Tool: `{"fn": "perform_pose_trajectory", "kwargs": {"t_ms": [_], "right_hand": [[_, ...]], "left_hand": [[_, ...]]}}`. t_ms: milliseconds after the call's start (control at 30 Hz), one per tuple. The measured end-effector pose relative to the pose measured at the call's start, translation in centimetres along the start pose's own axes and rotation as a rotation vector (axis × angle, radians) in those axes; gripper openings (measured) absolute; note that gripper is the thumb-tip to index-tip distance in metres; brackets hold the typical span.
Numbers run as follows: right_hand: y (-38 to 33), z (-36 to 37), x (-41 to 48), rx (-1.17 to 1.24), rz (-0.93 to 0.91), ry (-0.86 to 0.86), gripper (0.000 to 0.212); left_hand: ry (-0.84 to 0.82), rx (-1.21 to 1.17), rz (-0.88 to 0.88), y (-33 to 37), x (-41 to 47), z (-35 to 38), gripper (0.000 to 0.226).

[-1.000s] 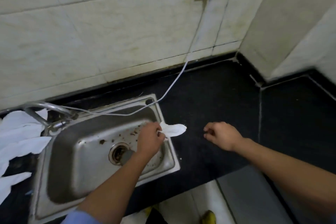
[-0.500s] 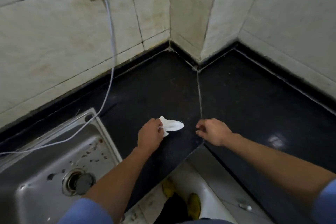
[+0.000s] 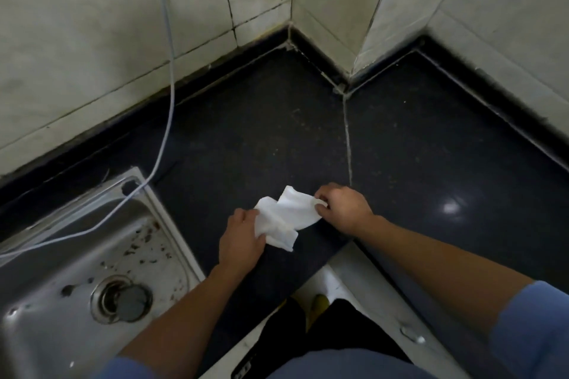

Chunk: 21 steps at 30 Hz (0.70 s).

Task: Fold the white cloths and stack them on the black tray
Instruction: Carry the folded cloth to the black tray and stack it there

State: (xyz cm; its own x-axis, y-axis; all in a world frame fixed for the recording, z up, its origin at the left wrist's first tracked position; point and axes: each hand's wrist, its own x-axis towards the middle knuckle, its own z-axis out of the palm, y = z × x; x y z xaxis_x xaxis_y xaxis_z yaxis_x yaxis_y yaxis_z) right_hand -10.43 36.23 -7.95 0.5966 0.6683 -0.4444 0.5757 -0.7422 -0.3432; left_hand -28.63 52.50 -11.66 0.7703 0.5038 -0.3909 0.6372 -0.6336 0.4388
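**One cloth in hand, no tray in sight**

A person's left hand [image 3: 243, 238] and right hand [image 3: 346, 209] hold a white cloth [image 3: 284, 217] between them. It hangs just above the black tabletop [image 3: 277, 132], close to the front edge and a little to the right of the steel sink [image 3: 77, 255]. The right hand's fingers [image 3: 323, 194] are curled and pinch the cloth's right end. Those of the left hand, mostly hidden by the fabric, are closed round its left edge. The cloth is crumpled, slack and only partly spread, with no clean fold in it. Neither the black tray nor any folded stack shows in this view, so the job appears to be at an early stage. This cloth has yet to be flattened, folded and carried to the tray, wherever that stands. A white cable [image 3: 171, 86] trails down the tiled wall [image 3: 77, 40] and across the sink's rim.
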Motion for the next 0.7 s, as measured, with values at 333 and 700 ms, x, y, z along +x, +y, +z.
{"fn": "perform_pose_trajectory", "kwargs": {"t_ms": [333,700], "right_hand": [[0.2,0.6,2.5,0.478,0.21,-0.122,0.007],[2.1,-3.9,2.6,1.328,0.464,-0.314,0.011]], "left_hand": [[0.012,-0.008,-0.013,-0.3,0.6,-1.4,0.014],[-0.06,0.351,0.145,5.2,-0.7,2.4,0.033]]}}
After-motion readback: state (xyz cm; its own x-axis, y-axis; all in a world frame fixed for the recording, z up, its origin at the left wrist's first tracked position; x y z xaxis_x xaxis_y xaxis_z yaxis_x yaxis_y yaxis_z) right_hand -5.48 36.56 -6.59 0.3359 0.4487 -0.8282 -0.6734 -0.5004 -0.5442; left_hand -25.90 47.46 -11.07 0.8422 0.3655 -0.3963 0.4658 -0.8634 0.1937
